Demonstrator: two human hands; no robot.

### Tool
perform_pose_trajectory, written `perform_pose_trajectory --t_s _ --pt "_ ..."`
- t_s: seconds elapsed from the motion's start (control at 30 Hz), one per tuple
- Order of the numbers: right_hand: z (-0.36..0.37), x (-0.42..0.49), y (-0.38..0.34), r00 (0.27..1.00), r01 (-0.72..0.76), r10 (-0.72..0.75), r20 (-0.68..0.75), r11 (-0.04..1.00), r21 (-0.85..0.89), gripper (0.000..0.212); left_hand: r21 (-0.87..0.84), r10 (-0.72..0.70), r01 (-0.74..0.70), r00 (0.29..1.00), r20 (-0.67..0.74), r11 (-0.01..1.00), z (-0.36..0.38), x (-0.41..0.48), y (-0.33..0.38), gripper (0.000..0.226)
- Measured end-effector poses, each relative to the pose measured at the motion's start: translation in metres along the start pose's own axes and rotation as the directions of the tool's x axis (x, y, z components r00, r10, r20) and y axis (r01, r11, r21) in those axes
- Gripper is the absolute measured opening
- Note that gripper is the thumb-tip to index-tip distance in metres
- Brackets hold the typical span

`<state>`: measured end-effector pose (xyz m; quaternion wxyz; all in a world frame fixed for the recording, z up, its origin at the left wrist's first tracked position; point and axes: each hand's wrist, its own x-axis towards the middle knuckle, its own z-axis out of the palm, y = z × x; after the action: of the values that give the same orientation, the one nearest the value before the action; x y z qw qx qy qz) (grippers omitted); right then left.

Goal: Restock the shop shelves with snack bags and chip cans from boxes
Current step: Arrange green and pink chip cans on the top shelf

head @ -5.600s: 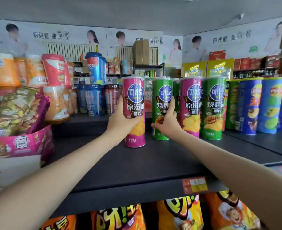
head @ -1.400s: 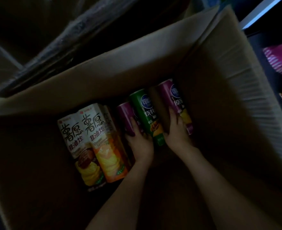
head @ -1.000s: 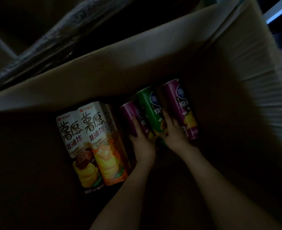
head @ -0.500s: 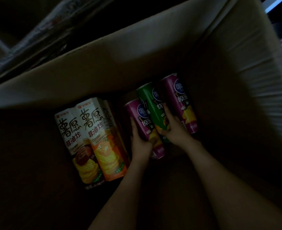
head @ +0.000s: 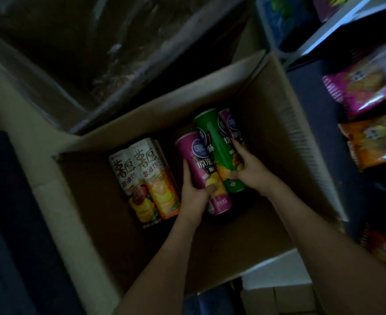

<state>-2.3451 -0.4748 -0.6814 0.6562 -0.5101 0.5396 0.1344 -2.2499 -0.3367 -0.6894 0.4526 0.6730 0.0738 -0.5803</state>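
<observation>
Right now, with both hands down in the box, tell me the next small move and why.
Probably lift both cans straight up out of the cardboard box. The left hand grips the purple can and the right hand grips the green can. The box walls stand high around them, so a straight lift looks safest.

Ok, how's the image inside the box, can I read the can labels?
Head view: dim and underexposed inside the cardboard box; labels legible on the purple can in the left hand and green can in the right hand; snack bags at the right edge are motion-blurred.
</observation>
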Motion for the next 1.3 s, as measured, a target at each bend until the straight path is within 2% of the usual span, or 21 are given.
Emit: perform_pose_trajectory --t_s 0.13,0.37,0.47,0.63,0.77,0.87,0.97,1.03,1.1,1.13,1.2,1.3 --pt "-0.008 -0.094 -0.051 1.0 0.025 -0.027 0.012 0.993 0.116 0.1 0.013 -0.041 0.04 0.997 0.064 0.999 -0.008 -0.08 0.065 0.108" --pt "-0.015 -0.291 -0.165 0.982 0.191 -0.181 -0.062 0.942 0.274 0.1 0.064 0.089 -0.107 0.967 0.239 0.992 -0.021 -0.247 0.196 0.105" --pt "-0.019 -0.368 -0.198 0.937 0.347 -0.327 -0.122 0.909 0.23 0.101 0.045 0.17 -0.196 0.926 0.338 0.979 -0.02 -0.311 0.243 0.102" --pt "-0.033 -0.485 -0.242 0.862 0.498 -0.44 -0.25 0.826 0.263 0.103 0.063 0.275 -0.344 0.835 0.477 0.937 0.003 -0.405 0.31 0.1" --pt "-0.048 -0.571 -0.254 0.755 0.63 -0.526 -0.392 0.747 0.212 0.094 0.052 0.362 -0.482 0.721 0.59 0.875 0.037 -0.473 0.344 0.097" --pt "-0.062 -0.636 -0.248 0.659 0.697 -0.581 -0.478 0.711 0.097 0.099 0.051 0.388 -0.562 0.632 0.67 0.826 0.069 -0.524 0.356 0.1" --pt "-0.078 -0.707 -0.238 0.554 0.746 -0.599 -0.579 0.666 0.025 0.095 0.033 0.418 -0.647 0.53 0.738 0.762 0.106 -0.581 0.362 0.095" --pt "-0.086 -0.753 -0.232 0.454 0.778 -0.62 -0.64 0.626 -0.055 0.096 -0.001 0.451 -0.702 0.457 0.767 0.712 0.128 -0.618 0.366 0.091" --pt "-0.091 -0.785 -0.233 0.374 0.776 -0.654 -0.657 0.609 -0.164 0.095 -0.027 0.474 -0.755 0.383 0.792 0.655 0.142 -0.643 0.374 0.099" --pt "-0.092 -0.814 -0.231 0.303 0.781 -0.67 -0.678 0.582 -0.225 0.094 -0.058 0.492 -0.789 0.322 0.809 0.612 0.155 -0.669 0.377 0.101" --pt "-0.096 -0.842 -0.232 0.234 0.785 -0.671 -0.703 0.558 -0.271 0.094 -0.09 0.533 -0.831 0.265 0.804 0.549 0.166 -0.697 0.386 0.1" --pt "-0.107 -0.893 -0.23 0.073 0.778 -0.679 -0.731 0.497 -0.384 0.099 -0.168 0.559 -0.873 0.136 0.818 0.459 0.193 -0.754 0.399 0.096"
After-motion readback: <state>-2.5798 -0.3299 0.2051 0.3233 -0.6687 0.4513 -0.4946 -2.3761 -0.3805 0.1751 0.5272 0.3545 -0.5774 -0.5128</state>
